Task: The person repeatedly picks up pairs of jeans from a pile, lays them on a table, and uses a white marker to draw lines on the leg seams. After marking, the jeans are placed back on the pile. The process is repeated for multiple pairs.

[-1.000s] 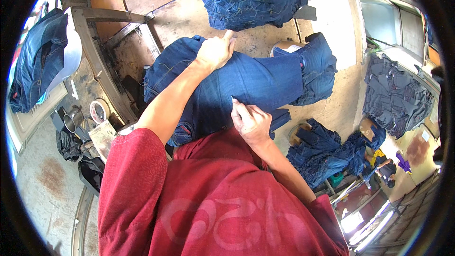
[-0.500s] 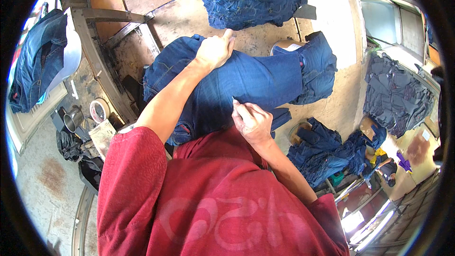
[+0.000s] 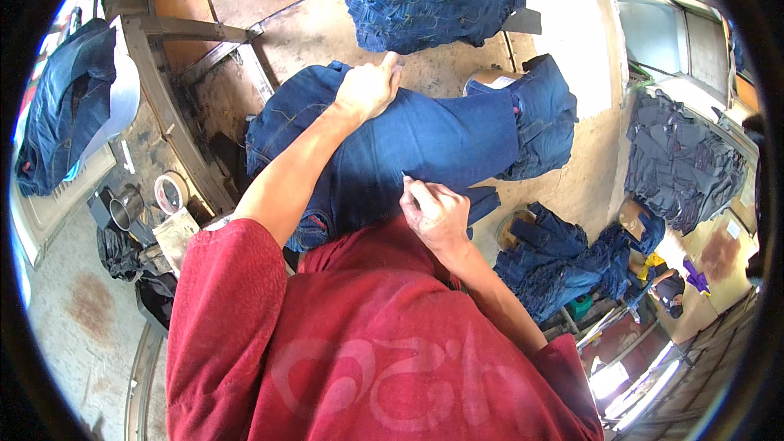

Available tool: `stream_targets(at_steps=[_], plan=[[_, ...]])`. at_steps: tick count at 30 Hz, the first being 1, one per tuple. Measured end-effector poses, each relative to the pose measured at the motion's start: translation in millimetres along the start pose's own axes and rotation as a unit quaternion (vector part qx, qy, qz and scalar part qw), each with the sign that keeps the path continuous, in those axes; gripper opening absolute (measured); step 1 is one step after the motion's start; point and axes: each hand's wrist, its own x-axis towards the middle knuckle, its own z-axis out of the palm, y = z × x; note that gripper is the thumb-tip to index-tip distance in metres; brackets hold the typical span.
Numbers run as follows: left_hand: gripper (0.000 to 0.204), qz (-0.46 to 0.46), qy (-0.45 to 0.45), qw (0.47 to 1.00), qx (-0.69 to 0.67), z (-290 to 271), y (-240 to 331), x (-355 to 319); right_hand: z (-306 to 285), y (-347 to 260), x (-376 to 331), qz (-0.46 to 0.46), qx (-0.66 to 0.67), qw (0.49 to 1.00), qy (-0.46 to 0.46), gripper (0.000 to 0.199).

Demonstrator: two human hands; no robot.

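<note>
A pair of blue jeans (image 3: pixel 457 135) lies across my front over a support, its leg stretching to the right. At the far edge of the leg, my left hand (image 3: pixel 369 91) is closed on the denim, its fingers partly hidden. My right hand (image 3: pixel 438 214) is closed in a pinch over the near part of the same leg. A tiny dark tip shows at its fingertips by the cloth, too small to name. More folded denim (image 3: pixel 543 118) hangs at the right end of the leg.
A tall stack of jeans (image 3: pixel 433 0) stands beyond. Loose jeans (image 3: pixel 555 265) and a dark grey garment pile (image 3: pixel 686 163) lie to the right. On the left are a wooden frame (image 3: pixel 184 122), a tape roll (image 3: pixel 171 193) and a metal cup (image 3: pixel 126 208). Another person (image 3: pixel 667 290) is far right.
My right hand has shifted very slightly toward me over the denim. My left hand keeps its place on the jeans.
</note>
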Motion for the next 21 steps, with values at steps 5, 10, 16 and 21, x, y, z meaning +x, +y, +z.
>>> stream_targets(at_steps=[5,10,16,21], plan=[[0.024,-0.005,-0.007,1.0,0.0,-0.9,0.7,-0.1,4.7,1.5,5.2,0.0,0.009,0.999,0.032,0.01],[0.024,-0.015,-0.018,1.0,0.003,2.3,-0.1,-1.7,-3.5,-3.7,3.5,-0.003,-0.027,1.0,-0.01,0.009],[0.027,0.043,0.033,0.999,0.01,-34.0,16.0,-8.4,-27.2,4.8,9.3,0.157,0.155,0.975,0.015,0.017],[0.02,0.068,0.199,0.977,0.016,-92.0,55.8,-96.5,-19.0,27.8,10.3,0.07,0.066,0.995,0.041,0.031]])
